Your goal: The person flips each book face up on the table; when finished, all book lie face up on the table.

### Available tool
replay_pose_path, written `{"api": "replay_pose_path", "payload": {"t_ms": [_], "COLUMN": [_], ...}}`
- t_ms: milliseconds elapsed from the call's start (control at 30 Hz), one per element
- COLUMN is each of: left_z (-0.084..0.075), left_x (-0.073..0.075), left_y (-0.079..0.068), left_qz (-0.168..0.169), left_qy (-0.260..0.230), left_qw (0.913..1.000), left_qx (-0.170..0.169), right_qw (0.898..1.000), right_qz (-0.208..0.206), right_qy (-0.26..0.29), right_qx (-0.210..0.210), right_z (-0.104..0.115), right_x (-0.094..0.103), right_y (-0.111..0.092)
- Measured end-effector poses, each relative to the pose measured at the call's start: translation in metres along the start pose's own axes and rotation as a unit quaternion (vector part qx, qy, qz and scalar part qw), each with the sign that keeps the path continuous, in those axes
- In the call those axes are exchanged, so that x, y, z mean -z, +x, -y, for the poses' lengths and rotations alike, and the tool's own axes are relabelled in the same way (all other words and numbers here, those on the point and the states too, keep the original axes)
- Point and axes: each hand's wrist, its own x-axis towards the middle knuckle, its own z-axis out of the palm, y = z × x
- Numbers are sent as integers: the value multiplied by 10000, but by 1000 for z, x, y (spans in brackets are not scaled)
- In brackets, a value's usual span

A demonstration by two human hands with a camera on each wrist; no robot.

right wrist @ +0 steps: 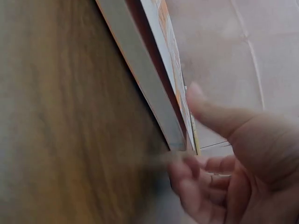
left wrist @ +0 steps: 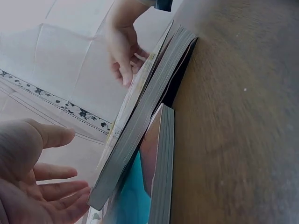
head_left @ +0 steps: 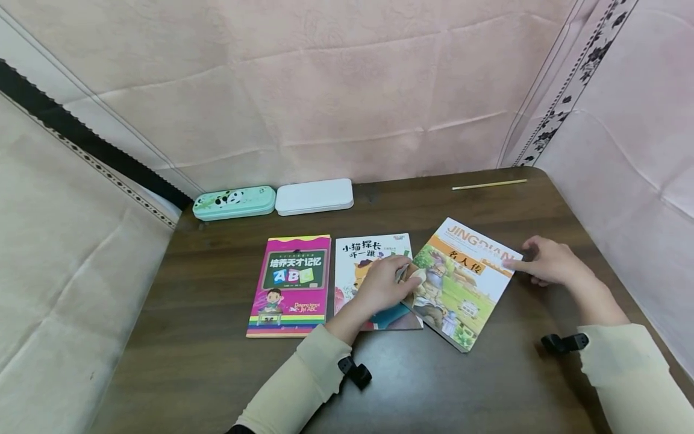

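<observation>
A thick book (head_left: 465,286) with a white, orange and green cover lies askew, its left part on top of a white-covered book (head_left: 347,250) with a cat picture. My left hand (head_left: 384,284) is at its left edge; in the left wrist view that hand (left wrist: 37,182) has its thumb raised apart and fingertips right at the book's corner. My right hand (head_left: 553,262) is at the upper right edge, thumb over the cover. In the right wrist view, this hand (right wrist: 233,163) has loosely bent fingers by the corner, and the cover stands slightly away from the pages.
A pink book (head_left: 295,283) lies on the left of the dark wooden table (head_left: 200,361). Along the back stand a green panda pencil case (head_left: 235,203) and a white case (head_left: 314,197). A thin yellow stick (head_left: 488,184) lies at the back right. Pale cloth (head_left: 352,90) hangs around the table.
</observation>
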Motion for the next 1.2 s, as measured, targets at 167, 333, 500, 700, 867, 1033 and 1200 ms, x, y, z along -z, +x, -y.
{"api": "replay_pose_path", "payload": {"t_ms": [167, 333, 500, 700, 867, 1033, 1200], "left_z": [-1, -2, -4, -9, -17, -24, -24], "left_x": [0, -6, -17, -26, -31, -33, -33], "left_y": [0, -6, -13, -20, -23, -25, -26], "left_qz": [128, 281, 476, 550, 722, 803, 769], "left_qy": [-272, -516, -870, -1052, -1023, -1067, -1110], "left_qw": [9995, 9976, 9938, 9917, 9909, 9900, 9901], "left_qx": [89, 378, 500, 493, 493, 444, 393], "right_qw": [9931, 9923, 9943, 9949, 9960, 9968, 9971], "right_qz": [655, 444, 161, 57, -31, -95, -144], "right_qy": [962, 1089, 971, 846, 549, 424, 375], "right_qx": [115, 383, 399, 540, 707, 665, 653], "right_z": [4, 7, 8, 14, 16, 18, 19], "right_x": [-7, -11, -12, -12, -11, -9, -10], "right_y": [2, 10, 17, 23, 29, 33, 33]}}
